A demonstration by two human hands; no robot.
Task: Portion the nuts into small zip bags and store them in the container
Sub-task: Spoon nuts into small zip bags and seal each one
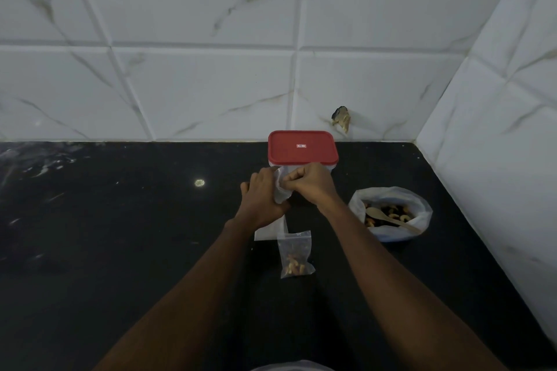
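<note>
My left grip (262, 199) and right grip (310, 184) both pinch a small zip bag (281, 191) just before the red-lidded container (302, 149); I should spread its mouth wide before spooning nuts (388, 213), which sit right of my grips.

A small clear zip bag (281, 190) is held between the left hand (262, 199) and the right hand (310, 184) over a black countertop (120, 235), just in front of a red-lidded container (303, 149). A filled zip bag (295, 256) is seen lying nearer the person, and a wooden spoon (388, 218) is seen in an open bag of nuts (391, 199) at right.
</note>
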